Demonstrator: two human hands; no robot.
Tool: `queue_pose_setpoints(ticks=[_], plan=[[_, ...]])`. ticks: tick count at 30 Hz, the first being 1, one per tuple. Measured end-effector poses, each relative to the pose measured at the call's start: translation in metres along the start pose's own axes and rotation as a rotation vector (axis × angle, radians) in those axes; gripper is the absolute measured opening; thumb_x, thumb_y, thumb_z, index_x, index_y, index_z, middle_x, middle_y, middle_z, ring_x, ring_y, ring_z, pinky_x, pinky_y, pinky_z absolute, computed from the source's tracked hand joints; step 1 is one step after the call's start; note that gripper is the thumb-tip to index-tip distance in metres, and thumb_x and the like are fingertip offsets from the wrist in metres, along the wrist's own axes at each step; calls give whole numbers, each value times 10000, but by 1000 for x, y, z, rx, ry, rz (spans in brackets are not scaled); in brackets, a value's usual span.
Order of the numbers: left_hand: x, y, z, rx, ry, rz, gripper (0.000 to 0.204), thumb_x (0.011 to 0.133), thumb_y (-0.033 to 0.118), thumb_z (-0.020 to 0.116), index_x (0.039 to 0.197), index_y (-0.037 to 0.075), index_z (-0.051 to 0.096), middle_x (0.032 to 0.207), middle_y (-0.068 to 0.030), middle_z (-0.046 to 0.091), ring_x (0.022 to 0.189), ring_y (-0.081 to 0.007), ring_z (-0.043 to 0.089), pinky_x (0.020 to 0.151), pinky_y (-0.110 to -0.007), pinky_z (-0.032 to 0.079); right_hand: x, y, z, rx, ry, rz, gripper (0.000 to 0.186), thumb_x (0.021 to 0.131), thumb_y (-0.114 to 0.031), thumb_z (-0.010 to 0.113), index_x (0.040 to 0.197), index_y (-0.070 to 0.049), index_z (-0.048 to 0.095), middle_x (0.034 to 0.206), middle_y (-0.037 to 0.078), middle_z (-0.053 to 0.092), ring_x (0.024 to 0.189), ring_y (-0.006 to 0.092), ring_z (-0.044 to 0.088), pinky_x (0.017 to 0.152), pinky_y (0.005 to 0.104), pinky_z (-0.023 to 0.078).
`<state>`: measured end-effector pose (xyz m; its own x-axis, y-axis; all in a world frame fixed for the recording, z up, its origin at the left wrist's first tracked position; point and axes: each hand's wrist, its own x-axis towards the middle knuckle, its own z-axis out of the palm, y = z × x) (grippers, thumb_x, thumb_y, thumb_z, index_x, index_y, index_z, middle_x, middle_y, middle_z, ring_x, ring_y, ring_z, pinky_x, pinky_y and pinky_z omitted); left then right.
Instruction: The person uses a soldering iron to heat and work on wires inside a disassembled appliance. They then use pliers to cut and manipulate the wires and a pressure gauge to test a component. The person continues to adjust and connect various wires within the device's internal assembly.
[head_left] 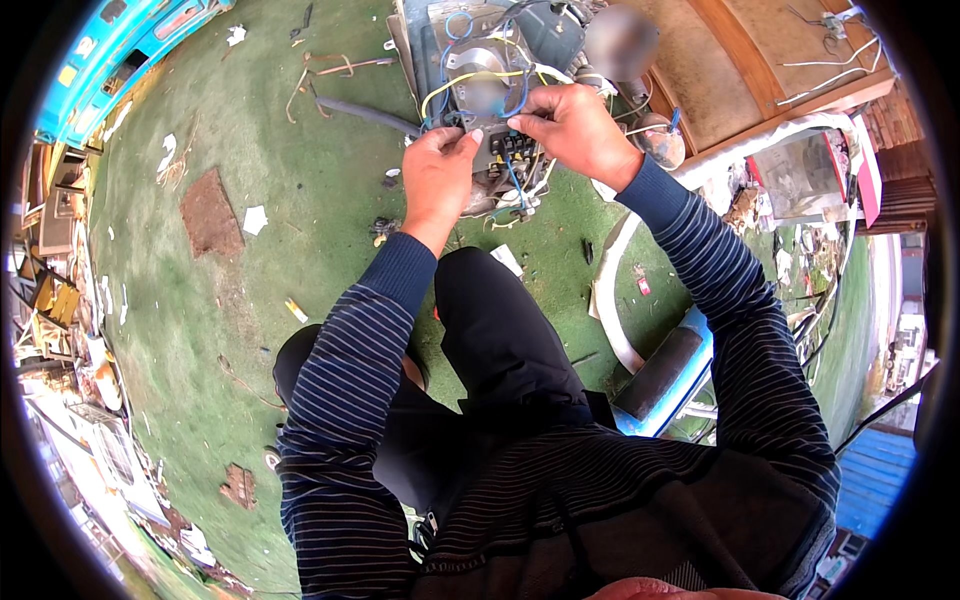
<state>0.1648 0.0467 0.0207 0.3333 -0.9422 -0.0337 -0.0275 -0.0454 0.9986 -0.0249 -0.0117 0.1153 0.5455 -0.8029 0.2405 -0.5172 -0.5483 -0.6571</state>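
Both my hands work over an opened electrical unit (pixel 486 60) with a metal housing and loose wires, at the top middle. My left hand (pixel 440 178) is at its near left edge, thumb and fingers closed together; what they pinch is too small to make out. To the right, my right hand (pixel 578 128) pinches a blue wire (pixel 522 92) between thumb and forefinger. A yellow wire (pixel 455 84) arches over the housing just beyond my fingertips. Between and below the hands sits a black terminal block (pixel 512 147) with more wires attached.
Green matting (pixel 330 200) is strewn with scraps and a brown flat piece (pixel 211 213). A grey cable (pixel 365 112) runs in from the left. On the right lie a wooden-framed panel (pixel 735 60), a curved white tube (pixel 612 290) and a blue cylinder (pixel 665 375) beside my knee.
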Motion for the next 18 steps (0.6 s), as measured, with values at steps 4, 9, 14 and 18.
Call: queue_pose_setpoints(ticks=[4, 9, 14, 18], plan=[[1, 1, 1, 10, 7, 7, 379, 926, 220, 797, 1107, -106, 730, 953, -159, 779, 850, -179, 727, 799, -314, 562, -1, 0, -2, -75, 6, -12, 201, 931, -126, 780, 834, 33, 704, 632, 92, 599, 525, 111, 531, 522, 327, 457], [0, 3, 2, 4, 1, 26, 384, 920, 221, 807, 1098, -110, 730, 921, -151, 780, 822, -171, 720, 783, -313, 558, -2, 3, -2, -97, 15, -14, 184, 910, -128, 790, 841, 26, 715, 633, 118, 589, 571, 145, 509, 573, 347, 468], [-2, 6, 2, 2, 0, 36, 376, 916, 218, 811, 1084, -110, 733, 901, -144, 776, 788, -150, 700, 757, -303, 549, -3, 4, -2, -121, 5, -27, 167, 902, -123, 796, 853, 20, 723, 640, 130, 590, 571, 157, 515, 577, 356, 470], [-2, 8, 2, 22, -3, 58, 359, 914, 214, 812, 1058, -108, 743, 863, -131, 771, 756, -142, 684, 731, -302, 544, -3, 4, -2, -123, -5, -3, 173, 888, -135, 799, 844, 14, 722, 664, 155, 618, 582, 212, 560, 591, 373, 486]])
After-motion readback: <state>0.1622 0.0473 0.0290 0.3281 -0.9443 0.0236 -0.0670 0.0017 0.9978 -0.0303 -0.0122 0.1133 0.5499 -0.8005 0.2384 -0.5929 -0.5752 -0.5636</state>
